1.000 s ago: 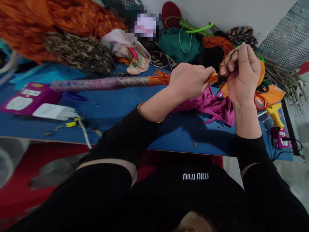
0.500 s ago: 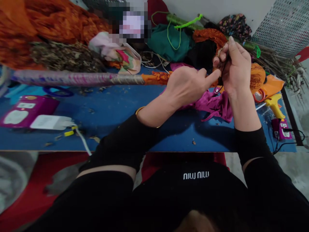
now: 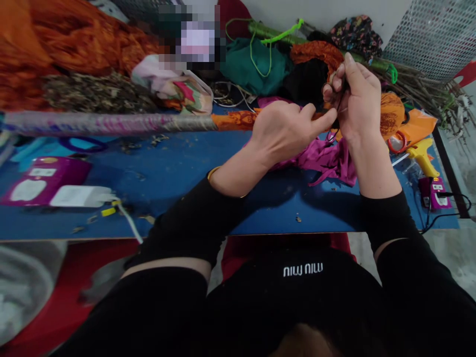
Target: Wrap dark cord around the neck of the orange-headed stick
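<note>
A long pole (image 3: 122,124) in greyish-purple wrapping lies across the table, and orange patterned cloth (image 3: 232,120) covers its right part. My left hand (image 3: 280,130) is closed around that covered part, its index finger stretched toward my right hand (image 3: 359,96). In the right hand, curled fingers and thumb pinch a thin dark cord (image 3: 339,106) near the orange cloth; its ends are partly hidden. Beneath the hands lies magenta cloth (image 3: 327,161). Right of the right wrist is a rounded orange patterned bundle (image 3: 391,115).
At the right sit a yellow glue gun (image 3: 423,156), a red ring (image 3: 397,144) and a small purple box (image 3: 436,193) with a black cable. A larger purple box (image 3: 40,181) and a white plug (image 3: 80,196) lie left. Cloth heaps, dried stems (image 3: 431,89) and a pixelated screen line the back.
The whole view has shifted slightly, so most things on the table appear a little further left. Both hands keep nearly the same pose and hold.
</note>
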`<state>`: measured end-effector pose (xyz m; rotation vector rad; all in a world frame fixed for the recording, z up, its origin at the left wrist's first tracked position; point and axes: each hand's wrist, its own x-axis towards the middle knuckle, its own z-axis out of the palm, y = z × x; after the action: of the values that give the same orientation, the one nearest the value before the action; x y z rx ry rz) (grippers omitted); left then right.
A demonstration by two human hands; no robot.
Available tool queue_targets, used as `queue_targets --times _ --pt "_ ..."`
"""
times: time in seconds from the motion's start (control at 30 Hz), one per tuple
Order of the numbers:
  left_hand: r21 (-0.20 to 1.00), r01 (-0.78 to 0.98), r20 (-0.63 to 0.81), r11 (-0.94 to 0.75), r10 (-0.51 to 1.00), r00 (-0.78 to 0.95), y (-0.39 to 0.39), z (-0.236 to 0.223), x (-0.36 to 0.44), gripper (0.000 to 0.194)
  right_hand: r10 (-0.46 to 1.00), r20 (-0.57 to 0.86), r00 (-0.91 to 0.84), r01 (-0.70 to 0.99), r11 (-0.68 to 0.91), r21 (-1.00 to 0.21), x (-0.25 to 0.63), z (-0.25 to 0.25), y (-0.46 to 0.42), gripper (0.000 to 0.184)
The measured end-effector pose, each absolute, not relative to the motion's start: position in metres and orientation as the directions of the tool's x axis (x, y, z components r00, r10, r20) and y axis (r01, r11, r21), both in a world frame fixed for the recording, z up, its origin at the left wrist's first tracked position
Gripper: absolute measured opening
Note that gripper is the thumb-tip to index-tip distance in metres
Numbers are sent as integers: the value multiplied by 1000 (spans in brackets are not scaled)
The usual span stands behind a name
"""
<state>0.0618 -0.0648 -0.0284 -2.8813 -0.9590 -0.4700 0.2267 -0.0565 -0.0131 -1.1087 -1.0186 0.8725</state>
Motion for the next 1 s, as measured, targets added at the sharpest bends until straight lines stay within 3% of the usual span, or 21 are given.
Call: queue_targets --times 0.13,0.27,0.37,0.53,0.73,0.83,1.0 --pt "4 594 294 -804 569 768 -65 -28 63 64 940 176 292 -68 204 -977 223 -12 -58 67" --pt "-1 594 272 -805 571 774 -65 -23 65 60 952 137 274 -227 203 -953 223 3 -73 52" --pt "24 605 311 -796 581 752 -63 -20 62 62 958 192 215 -298 252 -921 234 21 -92 41" --pt "-35 644 356 -764 593 722 -53 -20 51 65 904 390 173 -46 403 -914 255 50 -130 36" --pt "156 628 440 -762 623 647 -40 -22 44 52 774 559 298 290 484 -825 287 60 -148 28" --pt "188 643 399 -743 656 641 -39 -15 40 50 707 610 358 324 519 -791 312 54 -133 26" --pt "172 659 395 -733 664 635 -41 -2 30 49 653 573 496 221 544 -810 348 34 -93 24"
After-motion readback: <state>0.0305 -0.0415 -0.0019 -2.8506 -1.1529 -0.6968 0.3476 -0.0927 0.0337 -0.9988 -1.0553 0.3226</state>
